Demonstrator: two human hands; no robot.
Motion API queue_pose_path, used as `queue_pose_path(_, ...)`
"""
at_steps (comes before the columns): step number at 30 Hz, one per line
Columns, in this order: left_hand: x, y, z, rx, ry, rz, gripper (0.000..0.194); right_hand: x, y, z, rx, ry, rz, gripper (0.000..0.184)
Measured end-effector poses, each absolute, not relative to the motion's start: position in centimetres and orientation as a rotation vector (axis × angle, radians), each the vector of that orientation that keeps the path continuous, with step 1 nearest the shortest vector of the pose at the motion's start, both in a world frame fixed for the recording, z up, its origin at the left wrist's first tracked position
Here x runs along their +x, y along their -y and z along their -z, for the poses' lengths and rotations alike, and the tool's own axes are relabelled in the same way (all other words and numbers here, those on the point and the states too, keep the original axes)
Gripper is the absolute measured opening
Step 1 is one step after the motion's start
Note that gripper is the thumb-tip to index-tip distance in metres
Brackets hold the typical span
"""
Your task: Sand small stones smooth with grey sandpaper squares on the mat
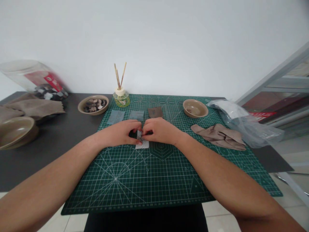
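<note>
Near the middle of the green cutting mat (pixel 130 190), my left hand (pixel 123 132) and my right hand (pixel 160 130) meet. Between their fingertips is a small light-grey piece (pixel 139 134), and both hands are closed on it; its exact kind is too small to make out. Under the fingers lies a flat white square (pixel 143 145), partly covered. Just beyond my hands are two grey-blue square sheets, a left one (pixel 116 117) and a right one (pixel 136 115). A dark brown square sheet (pixel 155 112) with faint marks lies right of them.
A bowl of dark and pale flat pieces (pixel 93 105) and a reed diffuser (pixel 121 97) stand behind left. At right are another bowl (pixel 195 108), a brown cloth (pixel 219 137) and a clear plastic bag (pixel 251 125). A clear jar (pixel 31 75), cloth and bowl (pixel 18 133) sit far left.
</note>
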State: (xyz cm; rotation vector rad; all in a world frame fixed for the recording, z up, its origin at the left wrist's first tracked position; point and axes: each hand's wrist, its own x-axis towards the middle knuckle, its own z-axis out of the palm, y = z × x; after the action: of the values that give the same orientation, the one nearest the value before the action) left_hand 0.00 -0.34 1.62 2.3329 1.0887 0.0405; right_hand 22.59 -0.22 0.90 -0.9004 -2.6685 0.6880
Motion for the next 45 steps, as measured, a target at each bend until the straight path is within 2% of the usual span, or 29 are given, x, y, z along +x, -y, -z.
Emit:
queue_pose_path(12, 0.1, 0.6, -1.9, 2.291, -1.125, -0.017, 0.038, 23.4, 0.6, -1.7, -0.908, 2.684, -0.812, 0.012)
queue_pose_path(23, 0.3, 0.4, -1.9, 2.279, -1.14, -0.008, 0.042, 22.4, 0.8, -1.1, -0.875, 2.711, -0.667, 0.015)
queue_pose_path(36, 0.2, 0.3, -1.9, 2.278, -1.116, -0.009, 0.04, 23.2, 0.6, -1.7, -0.876, 2.725, -0.727, 0.021)
queue_pose_path(45, 0.2, 0.4, -1.7, 2.288, -1.123, -0.022, 0.04, 22.2, 0.9, -1.1, -0.819, 2.706, -0.745, 0.018)
